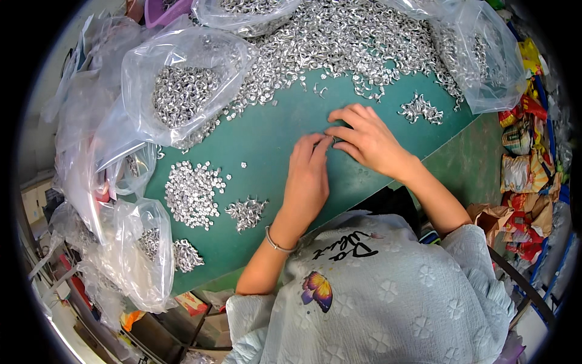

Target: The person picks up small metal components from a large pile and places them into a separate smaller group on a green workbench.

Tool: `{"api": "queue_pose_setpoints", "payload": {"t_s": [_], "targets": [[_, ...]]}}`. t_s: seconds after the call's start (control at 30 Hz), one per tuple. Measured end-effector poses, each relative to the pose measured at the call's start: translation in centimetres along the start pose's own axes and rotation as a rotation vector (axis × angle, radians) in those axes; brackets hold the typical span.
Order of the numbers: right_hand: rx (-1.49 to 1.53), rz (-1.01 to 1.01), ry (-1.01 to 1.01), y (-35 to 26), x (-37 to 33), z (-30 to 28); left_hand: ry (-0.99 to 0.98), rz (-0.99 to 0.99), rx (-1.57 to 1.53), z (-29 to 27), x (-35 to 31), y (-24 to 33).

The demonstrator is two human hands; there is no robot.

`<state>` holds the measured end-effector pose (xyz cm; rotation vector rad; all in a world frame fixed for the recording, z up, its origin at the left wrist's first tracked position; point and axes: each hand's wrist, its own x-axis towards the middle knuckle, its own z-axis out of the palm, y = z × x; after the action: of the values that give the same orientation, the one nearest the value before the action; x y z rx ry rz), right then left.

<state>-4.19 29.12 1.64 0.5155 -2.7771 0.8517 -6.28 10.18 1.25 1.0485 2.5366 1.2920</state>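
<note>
Over the middle of the green tabletop (267, 136), my two hands meet at the fingertips. My left hand (308, 173), with a bracelet at its wrist, has thumb and fingers pinched together. From the right comes my right hand (370, 138), its thumb and forefinger closed at the same spot and the other fingers curved above. A tiny piece seems to sit between the fingertips, too small and covered to name. Left of my hands lie a pile of small silver flower-shaped metal pieces (193, 193) and a smaller heap of curved silver metal parts (247, 213).
A wide mass of shiny metal parts (339, 42) spreads across the far side. Clear plastic bags of parts stand at left (185, 91) and far right (479, 54). Another small heap (421, 110) lies right of my hands. Colourful packages (524, 170) line the right side.
</note>
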Motion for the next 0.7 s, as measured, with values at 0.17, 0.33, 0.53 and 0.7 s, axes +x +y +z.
{"api": "queue_pose_setpoints", "payload": {"t_s": [0.17, 0.33, 0.53, 0.7], "targets": [[-0.093, 0.082, 0.016, 0.3, -1.3, -1.0, -0.022, -0.002, 0.011, 0.1, -2.4, 1.4], [0.048, 0.095, 0.048, 0.4, -1.0, 1.0, -0.051, 0.013, 0.094, 1.2, -2.8, 1.1], [0.081, 0.045, 0.176, 1.3, 3.6, 1.8, -0.023, 0.022, 0.034, 0.8, -2.5, 1.1], [0.031, 0.234, 0.236, 2.9, 3.4, 0.0, 0.109, -0.106, 0.144, -1.3, 2.9, -0.3]]}}
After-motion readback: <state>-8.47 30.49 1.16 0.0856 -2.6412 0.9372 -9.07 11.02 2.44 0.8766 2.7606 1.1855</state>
